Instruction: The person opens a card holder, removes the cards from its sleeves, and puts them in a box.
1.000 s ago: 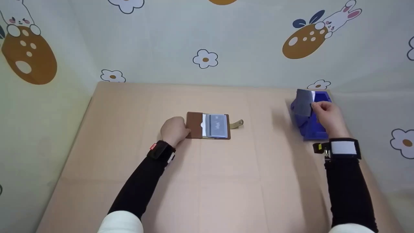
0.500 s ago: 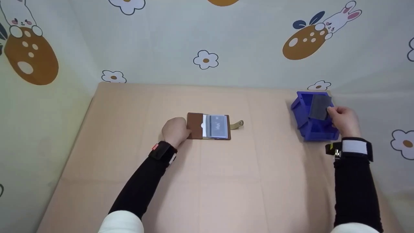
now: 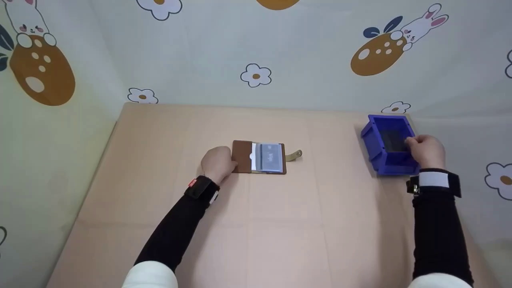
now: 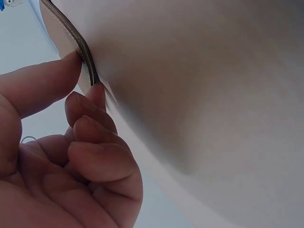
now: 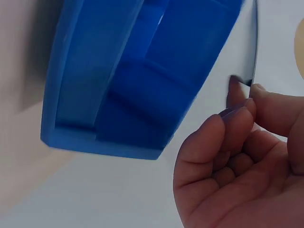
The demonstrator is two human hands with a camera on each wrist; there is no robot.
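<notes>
Two black sleeves (image 3: 176, 230) with white cuffs (image 3: 151, 276), cut off at the lower edge, reach over the counter (image 3: 280, 224); a black band (image 3: 202, 188) circles each wrist. Left hand (image 3: 218, 163): thumb and forefinger pinch the left edge of the brown wallet (image 3: 242, 157), the other fingers curled. The wallet lies unfolded near the counter's middle, strap (image 3: 294, 155) to the right; lettering on its clear pages (image 3: 271, 158) is too small to read. In the left wrist view it appears almost edge-on, largely cut off. Right hand (image 3: 427, 152): thumb and forefinger pinch a dark card (image 3: 393, 141) over the blue bin (image 3: 373, 144); the right wrist view shows it edge-on, apart from the bin. Card and hand hide part of the bin's interior. Behind, the printed backdrop (image 3: 312, 52) runs out of frame.
</notes>
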